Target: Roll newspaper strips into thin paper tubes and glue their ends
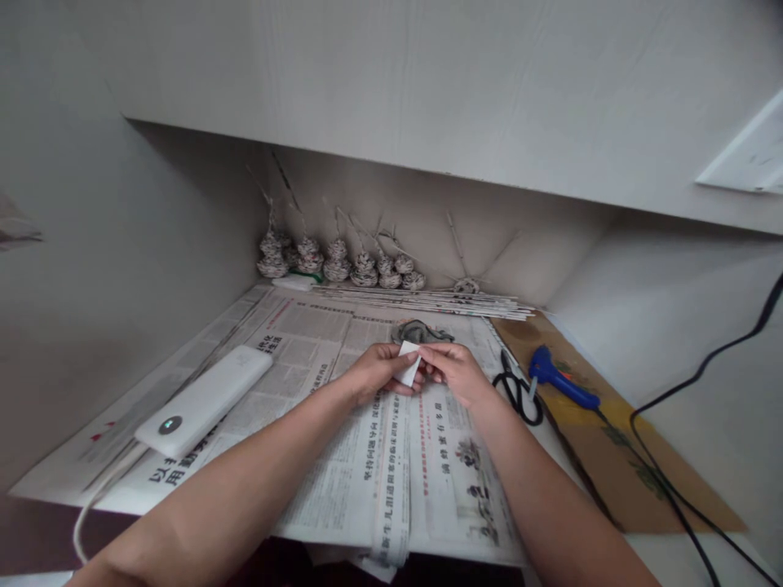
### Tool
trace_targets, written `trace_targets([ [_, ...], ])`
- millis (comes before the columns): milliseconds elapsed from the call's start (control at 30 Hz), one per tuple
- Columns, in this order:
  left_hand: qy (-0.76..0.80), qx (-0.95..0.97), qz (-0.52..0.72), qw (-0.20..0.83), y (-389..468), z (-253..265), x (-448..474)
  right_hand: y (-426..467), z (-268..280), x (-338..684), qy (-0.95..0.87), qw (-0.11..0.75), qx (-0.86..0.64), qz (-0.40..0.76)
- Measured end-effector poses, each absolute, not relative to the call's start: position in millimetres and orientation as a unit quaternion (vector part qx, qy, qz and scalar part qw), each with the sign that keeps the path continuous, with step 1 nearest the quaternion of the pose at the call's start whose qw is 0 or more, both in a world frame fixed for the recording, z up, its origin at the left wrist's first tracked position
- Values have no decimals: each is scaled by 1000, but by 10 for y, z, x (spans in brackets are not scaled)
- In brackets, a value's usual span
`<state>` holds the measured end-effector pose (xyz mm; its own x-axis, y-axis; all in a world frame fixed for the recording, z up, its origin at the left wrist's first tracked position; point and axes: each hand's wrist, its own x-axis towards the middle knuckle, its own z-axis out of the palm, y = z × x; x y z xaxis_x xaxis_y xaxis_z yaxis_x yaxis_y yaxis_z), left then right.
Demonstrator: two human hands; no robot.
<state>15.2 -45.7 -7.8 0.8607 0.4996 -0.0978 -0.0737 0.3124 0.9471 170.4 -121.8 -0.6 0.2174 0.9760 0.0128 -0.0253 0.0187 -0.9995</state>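
Observation:
Between my two hands is a small white piece [408, 364], perhaps folded paper or card; its exact kind I cannot make out. My left hand [380, 371] grips it from the left, thumb on its face and fingers curled beneath. At its upper right edge my right hand [449, 368] pinches with thumb and fingers. Both hands are over newspaper sheets [318, 359] spread on the table. Just beyond them lies a crumpled grey cloth [422, 331]. A narrow newspaper strip [391, 522] hangs over the front edge below my hands.
Several woven paper gourds [337, 262] line the back wall, with thin paper rods [440, 302] before them. Right are black scissors [519, 391] and a blue glue gun [559, 379] on cardboard [648, 481], plus a black cable [673, 391]. Left lies a white power bank [205, 399].

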Motion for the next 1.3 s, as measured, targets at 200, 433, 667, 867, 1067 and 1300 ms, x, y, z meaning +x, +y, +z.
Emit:
trace_targets([
  [200, 195, 569, 175, 779, -471, -65, 147, -1221, -11, 1705, -421, 564, -554, 444],
  [433, 213, 573, 186, 769, -501, -63, 168, -1204, -41, 1622, -381, 588, -573, 425],
  [667, 213, 581, 180, 765, -520, -18, 163, -1198, -17, 1578, -350, 605, -586, 409],
  [867, 223, 580, 169, 765, -491, -30, 153, -1250, 47, 1737, -427, 533, -560, 469],
  [1067, 204, 570, 154, 781, -490, -67, 153, -1255, 57, 1723, -436, 525, -569, 460],
  [1300, 213, 570, 152, 779, -532, -50, 165, -1242, 22, 1721, -419, 538, -565, 464],
])
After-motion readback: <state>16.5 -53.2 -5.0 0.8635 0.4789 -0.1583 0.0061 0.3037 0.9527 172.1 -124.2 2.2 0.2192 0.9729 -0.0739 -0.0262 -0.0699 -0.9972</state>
